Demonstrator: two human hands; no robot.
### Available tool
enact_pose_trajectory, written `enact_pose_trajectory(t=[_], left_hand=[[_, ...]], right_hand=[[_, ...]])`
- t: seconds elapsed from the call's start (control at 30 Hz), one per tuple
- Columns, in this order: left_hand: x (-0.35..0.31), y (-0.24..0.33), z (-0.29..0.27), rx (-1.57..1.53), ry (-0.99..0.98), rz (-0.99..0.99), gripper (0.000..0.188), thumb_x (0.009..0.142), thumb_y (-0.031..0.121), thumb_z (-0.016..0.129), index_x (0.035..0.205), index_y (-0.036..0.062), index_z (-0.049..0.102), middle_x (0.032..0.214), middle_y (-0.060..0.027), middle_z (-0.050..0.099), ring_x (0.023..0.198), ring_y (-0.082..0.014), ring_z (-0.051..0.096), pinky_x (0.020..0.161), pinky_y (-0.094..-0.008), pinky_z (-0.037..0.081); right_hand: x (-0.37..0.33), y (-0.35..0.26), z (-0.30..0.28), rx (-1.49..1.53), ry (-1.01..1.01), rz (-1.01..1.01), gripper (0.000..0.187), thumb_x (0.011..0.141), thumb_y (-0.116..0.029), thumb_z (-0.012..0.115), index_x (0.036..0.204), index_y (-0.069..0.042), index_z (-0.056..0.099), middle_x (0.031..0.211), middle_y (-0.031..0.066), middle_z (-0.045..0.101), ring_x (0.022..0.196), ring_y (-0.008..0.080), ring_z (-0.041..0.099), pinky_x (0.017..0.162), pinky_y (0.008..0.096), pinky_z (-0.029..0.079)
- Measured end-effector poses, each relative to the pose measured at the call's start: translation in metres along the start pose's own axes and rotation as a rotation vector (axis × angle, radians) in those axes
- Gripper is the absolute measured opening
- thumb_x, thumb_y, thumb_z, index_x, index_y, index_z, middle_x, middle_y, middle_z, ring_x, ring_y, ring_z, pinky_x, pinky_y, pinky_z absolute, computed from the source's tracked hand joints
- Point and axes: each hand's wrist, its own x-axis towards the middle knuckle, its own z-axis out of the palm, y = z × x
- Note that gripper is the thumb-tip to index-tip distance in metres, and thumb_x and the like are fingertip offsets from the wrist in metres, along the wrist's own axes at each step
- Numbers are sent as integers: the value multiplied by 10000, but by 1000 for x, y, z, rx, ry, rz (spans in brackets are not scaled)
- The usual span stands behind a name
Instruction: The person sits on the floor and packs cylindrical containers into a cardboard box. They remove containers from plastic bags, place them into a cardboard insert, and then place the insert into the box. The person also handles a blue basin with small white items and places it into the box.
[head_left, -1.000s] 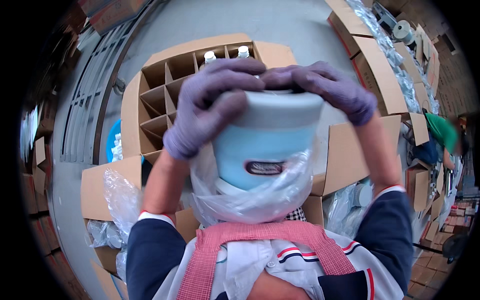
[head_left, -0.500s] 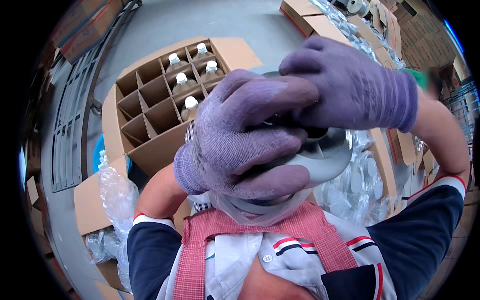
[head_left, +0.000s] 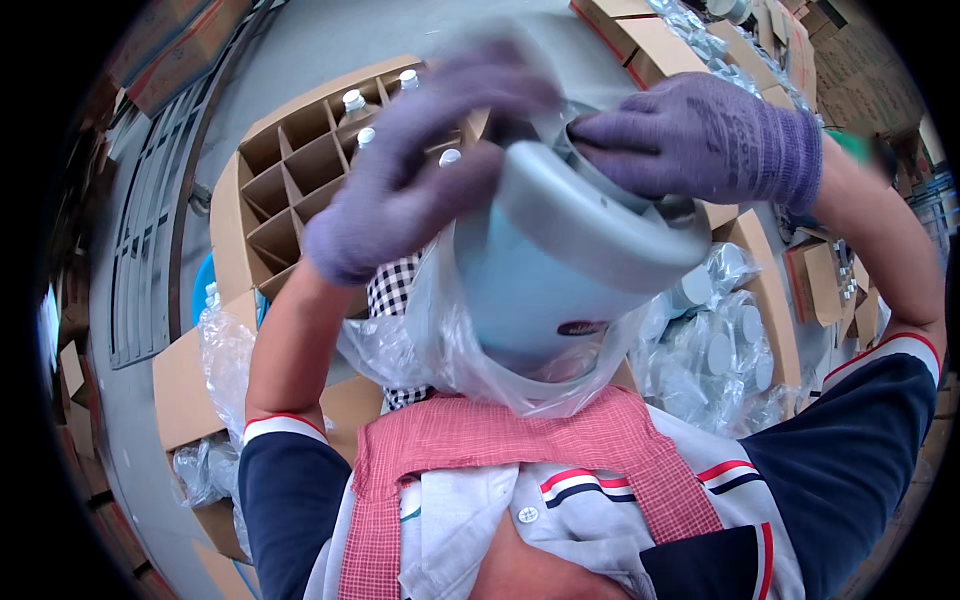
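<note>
A pale blue-grey jug (head_left: 560, 260) with a small dark oval label stands tilted in front of my chest. Its lower part sits in a clear plastic bag (head_left: 450, 350), which bunches around the base. My right hand (head_left: 690, 140), in a purple knit glove, is closed at the jug's top, fingertips curled over the rim; exactly which part they grip is hidden. My left hand (head_left: 400, 180), gloved alike, is raised at the jug's left side with thumb and fingers apart. Motion blurs its fingertips, and nothing shows in it. Whether it touches the jug I cannot tell.
Ahead on the left is a divided cardboard box (head_left: 232, 215) with several white-capped bottles (head_left: 354, 101). At right, another box (head_left: 775, 290) holds bagged cylindrical pieces (head_left: 715, 350). Clear plastic wrap (head_left: 225, 345) lies over a carton at left. Metal rails (head_left: 150, 240) run along the far left.
My left hand has moved away from the jug's top, up and left, and opened. The jug now leans so its side shows. My right hand stays at the top, slightly lower.
</note>
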Motion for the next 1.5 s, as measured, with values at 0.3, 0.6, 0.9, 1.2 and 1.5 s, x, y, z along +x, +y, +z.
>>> enact_pose_trajectory(t=[0.3,0.6,0.9,1.2,1.5], left_hand=[[12,10,51,-33,181,86,275,676,180,658,880,16,572,919,-132,581,1049,-323,542,907,-386,419],[-66,1,16,328,-332,-395,441,701,182,734,1115,73,628,953,-132,660,957,-289,647,826,-362,504],[49,1,-10,202,197,-130,479,751,312,706,1141,60,586,1082,-149,606,976,-263,608,853,-358,492],[-245,-74,70,910,-14,-416,439,902,153,495,1337,105,471,1340,-131,491,1255,-265,470,1039,-506,360],[-427,257,106,807,840,-1141,379,932,212,521,1276,53,525,1259,-128,552,1148,-252,535,958,-407,435]], right_hand=[[2,-12,4,525,-112,407,224,764,-226,624,701,-13,599,743,137,559,698,266,579,630,399,472],[-23,-2,16,1323,-128,1216,735,910,-614,379,1079,58,623,1080,117,652,781,158,611,685,312,521],[-23,-18,163,350,439,763,323,929,-64,507,1234,37,538,1181,176,607,1074,246,581,954,375,445],[-8,10,361,729,397,1189,443,976,-229,455,1350,6,418,1161,196,608,1069,287,597,884,396,481],[294,-32,168,1922,358,150,374,952,-138,488,1305,-17,502,1186,123,574,1026,155,560,867,295,463]])
